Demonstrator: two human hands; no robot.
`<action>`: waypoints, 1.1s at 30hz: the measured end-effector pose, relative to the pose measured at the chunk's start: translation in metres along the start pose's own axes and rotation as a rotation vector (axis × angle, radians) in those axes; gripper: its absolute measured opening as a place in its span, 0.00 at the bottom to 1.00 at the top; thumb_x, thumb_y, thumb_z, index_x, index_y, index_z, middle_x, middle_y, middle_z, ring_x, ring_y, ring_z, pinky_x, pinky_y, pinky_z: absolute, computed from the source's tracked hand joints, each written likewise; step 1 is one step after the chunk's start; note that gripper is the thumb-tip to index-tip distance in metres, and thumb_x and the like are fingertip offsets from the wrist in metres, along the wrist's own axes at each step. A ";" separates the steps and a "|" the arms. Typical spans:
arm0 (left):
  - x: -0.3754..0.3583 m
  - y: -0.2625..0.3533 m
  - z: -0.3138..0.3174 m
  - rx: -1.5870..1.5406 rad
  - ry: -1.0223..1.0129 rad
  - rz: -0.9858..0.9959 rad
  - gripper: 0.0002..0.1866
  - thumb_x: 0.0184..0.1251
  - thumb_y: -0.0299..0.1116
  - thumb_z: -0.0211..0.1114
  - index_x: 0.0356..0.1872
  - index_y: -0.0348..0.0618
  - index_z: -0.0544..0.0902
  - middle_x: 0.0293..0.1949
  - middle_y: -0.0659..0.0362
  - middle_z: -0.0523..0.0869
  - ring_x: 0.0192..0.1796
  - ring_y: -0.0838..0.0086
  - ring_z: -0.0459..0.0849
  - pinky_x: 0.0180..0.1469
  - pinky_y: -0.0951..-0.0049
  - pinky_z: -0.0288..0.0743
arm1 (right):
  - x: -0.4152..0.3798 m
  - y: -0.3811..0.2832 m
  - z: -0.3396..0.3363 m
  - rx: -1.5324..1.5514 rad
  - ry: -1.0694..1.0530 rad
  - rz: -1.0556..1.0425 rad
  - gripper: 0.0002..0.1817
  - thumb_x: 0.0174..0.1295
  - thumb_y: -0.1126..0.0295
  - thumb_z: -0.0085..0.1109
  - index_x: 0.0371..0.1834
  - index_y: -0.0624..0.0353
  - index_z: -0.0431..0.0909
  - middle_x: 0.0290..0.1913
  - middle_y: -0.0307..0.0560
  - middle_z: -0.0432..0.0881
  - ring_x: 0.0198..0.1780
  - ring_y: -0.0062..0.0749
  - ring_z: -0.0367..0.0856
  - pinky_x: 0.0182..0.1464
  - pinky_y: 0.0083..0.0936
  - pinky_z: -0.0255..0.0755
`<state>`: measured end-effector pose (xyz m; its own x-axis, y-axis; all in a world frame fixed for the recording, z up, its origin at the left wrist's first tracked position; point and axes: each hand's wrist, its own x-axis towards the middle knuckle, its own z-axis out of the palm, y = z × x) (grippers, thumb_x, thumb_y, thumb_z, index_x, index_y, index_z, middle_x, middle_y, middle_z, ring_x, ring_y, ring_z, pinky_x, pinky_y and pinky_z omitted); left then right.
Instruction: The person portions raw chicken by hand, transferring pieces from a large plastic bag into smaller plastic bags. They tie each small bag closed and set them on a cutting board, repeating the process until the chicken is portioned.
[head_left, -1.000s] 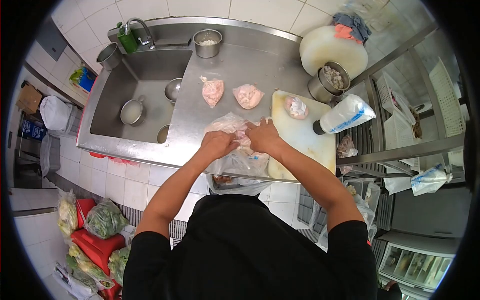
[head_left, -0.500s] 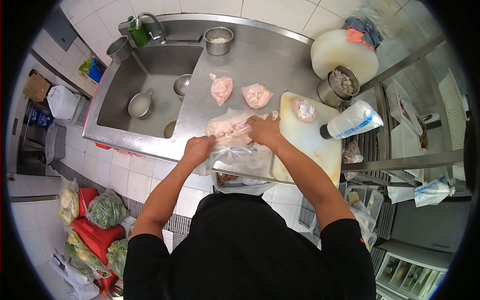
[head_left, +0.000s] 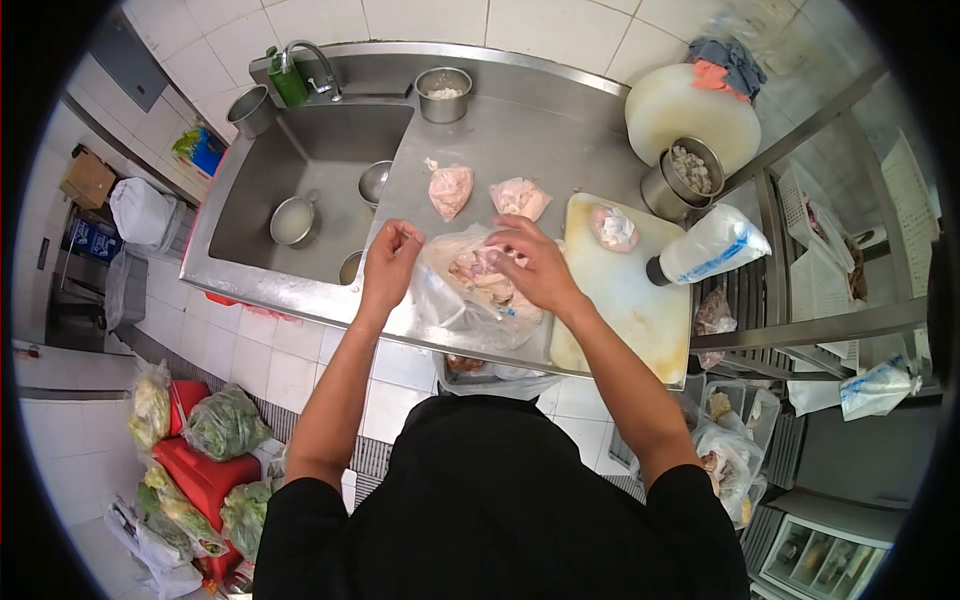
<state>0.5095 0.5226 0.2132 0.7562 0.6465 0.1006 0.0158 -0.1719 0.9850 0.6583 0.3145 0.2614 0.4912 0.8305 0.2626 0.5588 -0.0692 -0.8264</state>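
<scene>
A clear plastic bag (head_left: pixel 450 305) with raw, pale pink meat (head_left: pixel 490 275) inside lies at the counter's front edge, its mouth spread toward me. My left hand (head_left: pixel 393 265) is at the bag's left rim, fingers curled together, seemingly pinching the thin plastic. Over the bag's right side is my right hand (head_left: pixel 540 265), its fingers bent and thumb apart, just above the meat. Behind the bag sit two tied bags of pink meat, one on the left (head_left: pixel 450 190) and one on the right (head_left: pixel 520 198). Another small bag of meat (head_left: pixel 614 228) rests on the white cutting board (head_left: pixel 630 310).
To the left is a steel sink (head_left: pixel 265 170) with metal bowls. A steel pot (head_left: pixel 443 95) with pale contents stands at the back. On the right are stacked pots (head_left: pixel 680 175), a roll of plastic bags (head_left: pixel 715 245) and a metal rack (head_left: pixel 810 330). Bagged vegetables (head_left: pixel 225 420) sit lower left.
Both hands have lifted off the flattened bag; the left moved up and slightly left. The bag's mouth has opened, showing more meat inside. The camera view has shifted slightly.
</scene>
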 end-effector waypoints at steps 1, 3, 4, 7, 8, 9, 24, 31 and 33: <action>0.003 0.008 0.009 -0.072 0.075 0.067 0.06 0.73 0.31 0.65 0.40 0.41 0.78 0.28 0.70 0.74 0.31 0.86 0.69 0.35 0.81 0.64 | 0.003 -0.015 0.001 0.002 0.005 -0.003 0.16 0.66 0.58 0.62 0.52 0.51 0.85 0.66 0.50 0.76 0.50 0.47 0.85 0.52 0.38 0.79; 0.004 0.020 0.032 -0.154 0.098 0.045 0.06 0.72 0.30 0.65 0.38 0.41 0.78 0.30 0.70 0.74 0.32 0.86 0.68 0.35 0.81 0.64 | 0.006 -0.035 0.004 -0.117 -0.176 -0.089 0.13 0.67 0.62 0.62 0.52 0.51 0.85 0.67 0.48 0.76 0.51 0.42 0.83 0.51 0.32 0.78; 0.003 0.023 0.044 -0.216 0.135 -0.026 0.05 0.72 0.30 0.66 0.38 0.41 0.78 0.30 0.70 0.74 0.33 0.86 0.68 0.36 0.82 0.64 | 0.004 -0.032 0.008 -0.317 -0.105 -0.210 0.12 0.66 0.66 0.62 0.51 0.52 0.84 0.59 0.51 0.81 0.47 0.45 0.83 0.49 0.33 0.78; -0.004 0.023 0.064 -0.276 0.148 -0.074 0.06 0.70 0.29 0.67 0.40 0.42 0.78 0.32 0.69 0.74 0.33 0.86 0.67 0.38 0.82 0.65 | -0.001 -0.015 0.003 -0.325 -0.076 0.018 0.10 0.63 0.71 0.60 0.47 0.54 0.83 0.46 0.54 0.85 0.42 0.49 0.84 0.44 0.36 0.77; -0.011 0.020 0.069 -0.221 0.056 -0.006 0.06 0.70 0.30 0.67 0.41 0.42 0.78 0.32 0.69 0.73 0.34 0.85 0.68 0.38 0.81 0.65 | -0.002 -0.006 0.001 -0.326 -0.076 0.019 0.10 0.63 0.71 0.60 0.47 0.54 0.83 0.46 0.54 0.85 0.42 0.49 0.84 0.44 0.36 0.77; -0.021 0.020 0.073 -0.165 -0.040 0.058 0.07 0.70 0.31 0.67 0.42 0.43 0.78 0.32 0.69 0.73 0.34 0.85 0.68 0.38 0.81 0.66 | -0.006 0.002 -0.006 -0.312 -0.009 0.043 0.10 0.62 0.72 0.59 0.46 0.55 0.82 0.40 0.55 0.85 0.39 0.51 0.83 0.42 0.38 0.77; -0.095 -0.022 0.117 0.860 -0.517 0.194 0.31 0.56 0.22 0.62 0.65 0.56 0.79 0.60 0.51 0.81 0.57 0.54 0.83 0.55 0.60 0.81 | -0.025 0.105 -0.017 -0.652 -0.489 0.470 0.13 0.65 0.62 0.55 0.46 0.50 0.87 0.50 0.49 0.87 0.53 0.48 0.84 0.52 0.44 0.78; -0.088 -0.066 0.072 0.938 -0.717 0.103 0.26 0.56 0.23 0.64 0.57 0.55 0.86 0.55 0.48 0.85 0.57 0.54 0.84 0.58 0.60 0.79 | -0.053 0.123 -0.003 -0.647 -0.552 0.441 0.13 0.62 0.59 0.58 0.46 0.48 0.85 0.47 0.46 0.88 0.53 0.47 0.85 0.51 0.44 0.79; -0.086 -0.059 0.073 0.947 -0.760 0.047 0.23 0.56 0.24 0.64 0.55 0.54 0.87 0.53 0.48 0.86 0.57 0.54 0.84 0.59 0.60 0.79 | -0.056 0.118 0.005 -0.685 -0.535 0.478 0.15 0.60 0.58 0.62 0.48 0.48 0.84 0.47 0.46 0.88 0.52 0.46 0.86 0.50 0.44 0.80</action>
<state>0.4908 0.4232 0.1358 0.9546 0.0790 -0.2874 0.2094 -0.8639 0.4581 0.6936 0.2627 0.1464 0.4935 0.7607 -0.4217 0.7290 -0.6262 -0.2765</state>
